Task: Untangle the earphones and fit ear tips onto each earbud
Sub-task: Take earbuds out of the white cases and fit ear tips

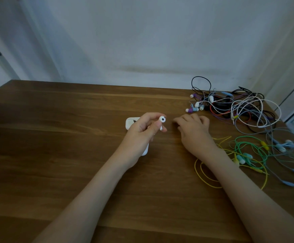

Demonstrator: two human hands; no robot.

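Head view: left hand (142, 128) fingers pinch white earbud (162, 119); right hand (194, 131) fingers loosely curled, resting on table (55, 137).

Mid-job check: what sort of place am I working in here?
Likely a plain room at home or in an office, hard to say which: a wooden table against a bare pale wall, and a pile of tangled wired earphones at its right side.

The white case (130, 123) is mostly hidden behind the left hand (139, 132). Right of the case, the fingertips of the right hand (193, 130) curl out of sight, and the yellow cable (195, 166) passes under that forearm. Far right of the case, the cable tangle (239, 107) is too dense to separate.
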